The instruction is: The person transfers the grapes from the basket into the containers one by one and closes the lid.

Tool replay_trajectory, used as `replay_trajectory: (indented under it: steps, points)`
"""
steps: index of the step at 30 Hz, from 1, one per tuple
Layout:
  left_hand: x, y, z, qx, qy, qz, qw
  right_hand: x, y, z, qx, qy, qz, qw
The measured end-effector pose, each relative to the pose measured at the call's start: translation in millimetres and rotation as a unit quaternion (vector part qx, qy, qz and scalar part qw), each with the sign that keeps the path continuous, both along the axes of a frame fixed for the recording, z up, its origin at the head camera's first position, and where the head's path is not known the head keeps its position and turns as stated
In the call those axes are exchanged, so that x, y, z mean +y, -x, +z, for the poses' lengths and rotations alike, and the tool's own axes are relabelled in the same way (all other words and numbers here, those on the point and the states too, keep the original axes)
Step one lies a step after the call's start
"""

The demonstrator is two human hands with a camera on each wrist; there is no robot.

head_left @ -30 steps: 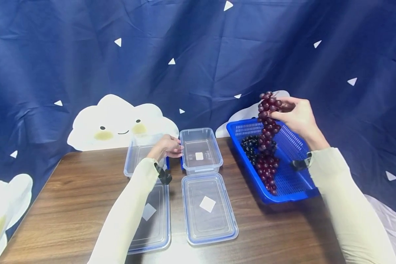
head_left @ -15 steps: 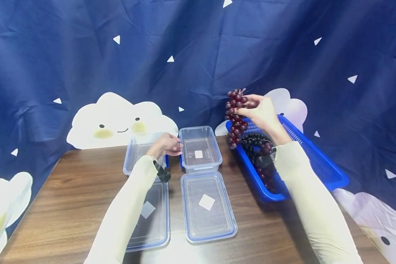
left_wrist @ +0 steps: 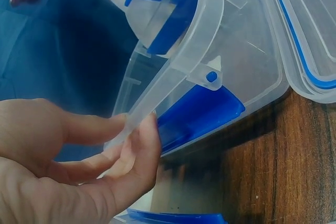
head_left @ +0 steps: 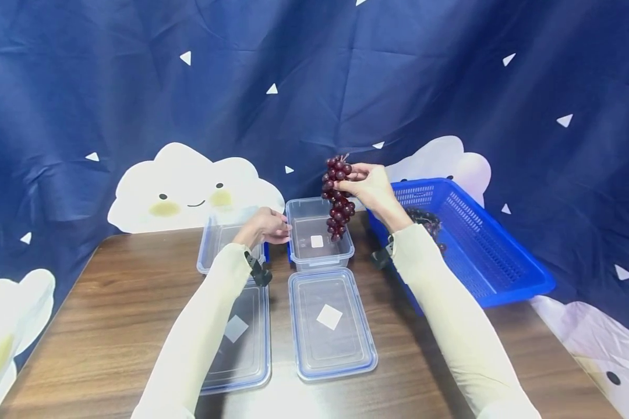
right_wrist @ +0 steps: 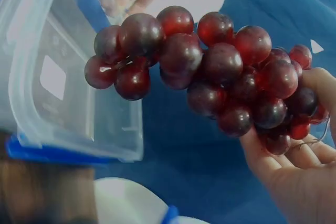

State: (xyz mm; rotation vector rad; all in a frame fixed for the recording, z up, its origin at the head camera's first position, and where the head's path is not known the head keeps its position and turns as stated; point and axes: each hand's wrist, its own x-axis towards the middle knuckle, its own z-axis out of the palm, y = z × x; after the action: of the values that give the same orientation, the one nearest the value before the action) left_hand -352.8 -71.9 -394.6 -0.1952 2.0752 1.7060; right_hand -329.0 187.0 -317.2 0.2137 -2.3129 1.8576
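Note:
A bunch of red grapes (head_left: 338, 203) hangs from my right hand (head_left: 371, 187), whose thumb and fingers grip it near the stem end. Its lower tip dangles over the right-hand clear plastic container (head_left: 320, 259), which has a white square label inside. My left hand (head_left: 266, 227) pinches that container's left rim between thumb and fingers, as the left wrist view shows at the rim (left_wrist: 157, 90). Below the rim a blue side clip (left_wrist: 202, 116) hangs down. In the right wrist view the grapes (right_wrist: 202, 64) lie close to the container wall without plainly touching it.
A second clear container (head_left: 209, 247) stands to the left, partly behind my left hand. Two lids (head_left: 335, 349) with white labels lie in front of the containers. On the right, a blue basket (head_left: 495, 256) holds dark grapes (head_left: 424, 220), partly hidden by my right arm.
My right hand has carried the red grapes left, out from over the blue basket to above the right-hand container. My left hand stays at the container rim.

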Motion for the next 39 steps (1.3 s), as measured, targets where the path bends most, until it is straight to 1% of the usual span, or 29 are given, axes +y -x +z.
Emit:
replay_trajectory:
  steps: [5,11,13,16,19,21,26,29,34,39]
  points:
    - [1.7,1.2,-1.4,0.005,0.006,-0.004,1.0000,-13.9,6.3,-15.3,-0.025,0.024,0.010,0.9994]
    - [2.4,1.9,-0.7,0.002,0.004,0.000,1.0000,-30.6,15.1,-34.4,-0.067,0.047,0.004,0.9966]
    - [2.6,2.1,-0.7,-0.002,-0.002,0.002,1.0000,-35.0,17.2,-43.1,-0.087,0.049,-0.002,0.9950]
    - [3.1,2.0,-1.1,-0.011,-0.008,0.003,0.9999,-40.9,19.0,-57.4,-0.120,0.037,-0.008,0.9920]
    - [2.9,1.9,-1.9,-0.014,-0.007,0.003,0.9999,-46.5,20.4,-70.3,-0.148,0.016,-0.005,0.9889]
    - [2.8,2.3,-2.0,-0.011,-0.004,0.003,0.9999,-51.2,22.2,-76.3,-0.160,0.014,0.003,0.9871]
    - [2.4,3.6,-1.4,-0.005,-0.005,0.006,1.0000,-64.0,26.6,-82.8,-0.174,-0.015,-0.001,0.9846]
    - [1.9,4.2,-1.6,-0.007,-0.004,0.005,1.0000,-71.1,30.0,-85.7,-0.180,-0.055,-0.014,0.9821]
    - [0.3,4.4,-1.5,-0.007,-0.005,0.008,0.9999,-81.0,36.0,-92.4,-0.189,-0.133,-0.028,0.9726]
    - [0.1,3.2,-2.0,-0.007,-0.010,0.012,0.9999,-84.3,40.3,-99.9,-0.193,-0.176,-0.036,0.9646]
